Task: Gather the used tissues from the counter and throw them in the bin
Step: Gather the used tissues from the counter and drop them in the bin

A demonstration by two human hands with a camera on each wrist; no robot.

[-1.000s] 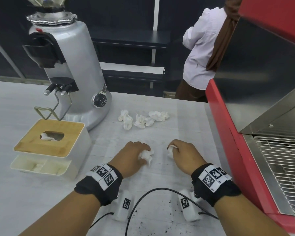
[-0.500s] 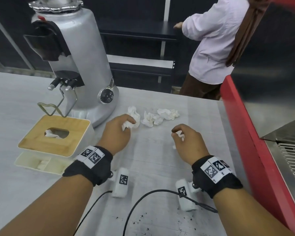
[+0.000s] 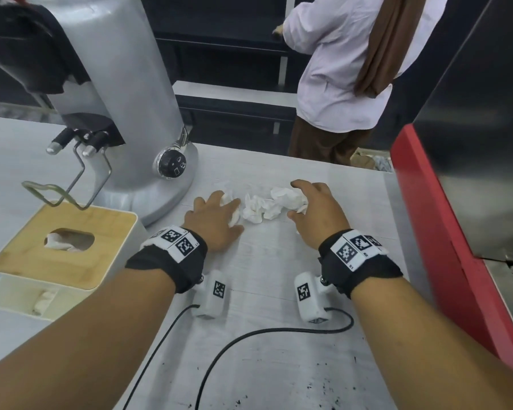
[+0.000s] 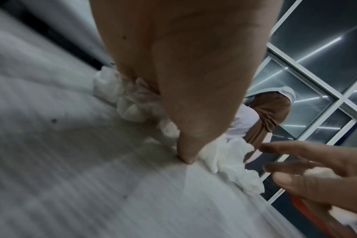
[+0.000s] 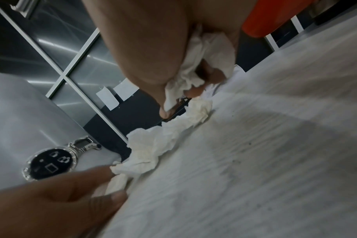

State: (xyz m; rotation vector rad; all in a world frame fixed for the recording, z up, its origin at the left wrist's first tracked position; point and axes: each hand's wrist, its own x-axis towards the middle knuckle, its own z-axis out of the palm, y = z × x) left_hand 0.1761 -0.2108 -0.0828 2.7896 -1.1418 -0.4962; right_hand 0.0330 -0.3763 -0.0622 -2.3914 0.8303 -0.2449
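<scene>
Tissues [image 3: 259,207] sit mid-frame on the counter [image 3: 279,291], where a second ago your hands worked nearer you, each on one piece. Now your left hand [image 3: 212,221] presses a wad under curled fingers; your right hand [image 3: 317,211] cups the cluster, clutching another. Roughly three loose between them, none binned.

pale counter [image 3: 279,335] bears crumpled tissues [image 3: 261,207], grinder [image 3: 125,113], tissue box [image 3: 65,250].
</scene>
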